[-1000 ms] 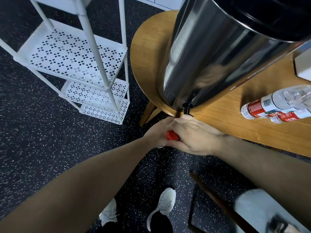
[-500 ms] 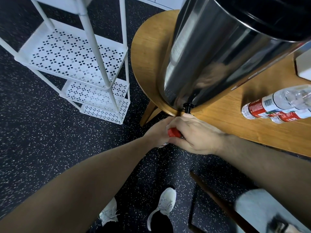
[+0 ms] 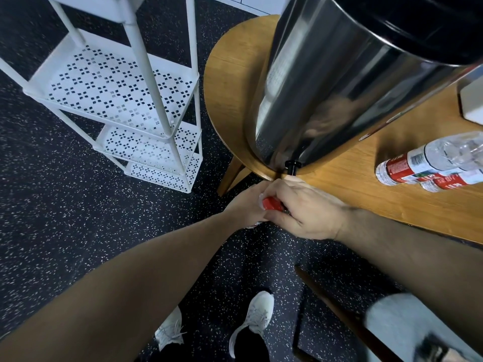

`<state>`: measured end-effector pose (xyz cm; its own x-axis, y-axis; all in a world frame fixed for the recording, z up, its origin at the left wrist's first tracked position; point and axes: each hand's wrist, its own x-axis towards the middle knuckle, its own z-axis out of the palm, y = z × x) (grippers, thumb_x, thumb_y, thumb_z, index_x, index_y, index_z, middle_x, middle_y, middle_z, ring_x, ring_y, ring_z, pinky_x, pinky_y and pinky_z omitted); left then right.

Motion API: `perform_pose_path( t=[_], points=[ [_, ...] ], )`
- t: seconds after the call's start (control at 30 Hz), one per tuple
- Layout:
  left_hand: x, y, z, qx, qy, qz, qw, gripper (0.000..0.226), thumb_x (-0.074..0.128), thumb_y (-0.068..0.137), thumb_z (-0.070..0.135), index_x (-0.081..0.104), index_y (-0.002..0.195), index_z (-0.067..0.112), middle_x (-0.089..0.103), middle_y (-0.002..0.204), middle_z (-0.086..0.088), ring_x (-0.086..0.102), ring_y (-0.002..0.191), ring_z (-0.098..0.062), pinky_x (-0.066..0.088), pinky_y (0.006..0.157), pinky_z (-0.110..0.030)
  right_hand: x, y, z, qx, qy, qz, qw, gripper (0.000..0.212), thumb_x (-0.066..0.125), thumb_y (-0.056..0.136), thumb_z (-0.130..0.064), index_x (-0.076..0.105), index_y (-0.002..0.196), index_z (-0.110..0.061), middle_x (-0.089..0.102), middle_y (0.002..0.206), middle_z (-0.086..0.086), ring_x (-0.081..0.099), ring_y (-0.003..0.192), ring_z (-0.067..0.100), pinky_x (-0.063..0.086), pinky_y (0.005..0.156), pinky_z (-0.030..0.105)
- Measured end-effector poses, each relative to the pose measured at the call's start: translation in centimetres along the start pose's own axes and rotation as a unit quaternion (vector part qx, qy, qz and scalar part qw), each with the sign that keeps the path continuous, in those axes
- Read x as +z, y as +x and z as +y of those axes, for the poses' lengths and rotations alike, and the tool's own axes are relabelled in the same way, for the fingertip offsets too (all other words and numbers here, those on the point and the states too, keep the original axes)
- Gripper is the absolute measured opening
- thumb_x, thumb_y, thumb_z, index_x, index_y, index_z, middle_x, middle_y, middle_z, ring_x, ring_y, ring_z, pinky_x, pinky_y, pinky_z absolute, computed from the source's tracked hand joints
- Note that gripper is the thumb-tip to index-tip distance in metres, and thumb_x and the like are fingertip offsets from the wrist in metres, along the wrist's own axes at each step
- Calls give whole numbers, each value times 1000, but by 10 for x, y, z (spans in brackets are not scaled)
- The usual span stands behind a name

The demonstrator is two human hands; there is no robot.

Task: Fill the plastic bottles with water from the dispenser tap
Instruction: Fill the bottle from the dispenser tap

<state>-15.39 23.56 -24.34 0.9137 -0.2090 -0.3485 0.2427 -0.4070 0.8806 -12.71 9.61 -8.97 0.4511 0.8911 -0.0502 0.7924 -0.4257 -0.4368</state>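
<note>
A large steel water dispenser stands on the wooden table, its black tap hanging over the table's front edge. Just below the tap, my left hand grips a plastic bottle whose body is almost fully hidden; only a sliver of it shows. My right hand pinches the bottle's red cap between thumb and fingers. Two more plastic bottles with red labels lie on their sides on the table at the right.
A white perforated metal shelf rack stands on the dark speckled floor to the left of the table. A white box sits at the table's right edge. My white shoes and a dark chair rail are below.
My right hand has shifted slightly around the red cap, with more of the cap showing now. Both hands stay under the tap.
</note>
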Motion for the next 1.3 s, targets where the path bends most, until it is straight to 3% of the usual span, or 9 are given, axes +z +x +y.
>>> perform_pose_path(
  t=[0.17, 0.33, 0.5, 0.67, 0.9, 1.13, 1.3],
  points=[
    [0, 0, -1, -4, 3, -4, 1000, 52, 66, 85, 25, 50, 135, 26, 62, 127, 2, 59, 117, -17, 48, 103, -43, 0, 1, 0, 2, 12, 2, 1000, 65, 24, 97, -60, 54, 104, -3, 66, 97, 8, 63, 89, 26, 45, 91, 38],
    [1, -1, 0, 8, 5, -9, 1000, 61, 66, 73, 44, 50, 131, 31, 62, 126, 5, 60, 116, -16, 49, 102, -39, -2, 2, -2, 2, 34, 13, 999, 62, 25, 98, -58, 53, 103, -2, 65, 95, 8, 62, 88, 25, 46, 88, 41],
    [-2, -2, 1, 47, -26, -12, 998, 56, 74, 81, 26, 52, 132, 27, 62, 126, 1, 60, 116, -18, 47, 103, -38, -5, 4, -4, -4, 49, 27, 998, 63, 24, 99, -56, 53, 100, 0, 66, 91, 8, 61, 83, 25, 44, 86, 36],
    [-2, -4, 5, 43, -21, -8, 999, 67, 65, 69, 49, 52, 131, 27, 64, 122, 5, 61, 113, -14, 49, 99, -31, -5, 4, -3, -6, 64, 35, 997, 53, 29, 99, -52, 51, 101, -4, 65, 93, 5, 59, 83, 22, 46, 85, 36],
    [1, 1, -1, 26, -5, -12, 1000, 74, 64, 66, 54, 48, 134, 31, 62, 124, 8, 61, 114, -12, 49, 101, -35, -6, 4, -3, 2, 82, 37, 996, 47, 30, 99, -51, 48, 103, -8, 64, 91, 4, 58, 84, 21, 45, 84, 34],
    [0, 2, -1, 38, -8, -10, 999, 73, 64, 67, 54, 48, 134, 30, 62, 124, 8, 61, 114, -12, 47, 97, -26, -5, 3, -1, -2, 78, 38, 996, 42, 30, 99, -50, 46, 103, -11, 64, 91, 4, 58, 83, 20, 44, 84, 33],
    [2, 5, -5, 34, -3, -9, 999, 73, 66, 68, 52, 47, 135, 31, 62, 126, 7, 60, 114, -13, 47, 98, -28, -5, 3, 0, -8, 82, 40, 996, 36, 31, 100, -50, 43, 103, -16, 64, 91, 3, 58, 82, 19, 43, 84, 30]
  ],
)
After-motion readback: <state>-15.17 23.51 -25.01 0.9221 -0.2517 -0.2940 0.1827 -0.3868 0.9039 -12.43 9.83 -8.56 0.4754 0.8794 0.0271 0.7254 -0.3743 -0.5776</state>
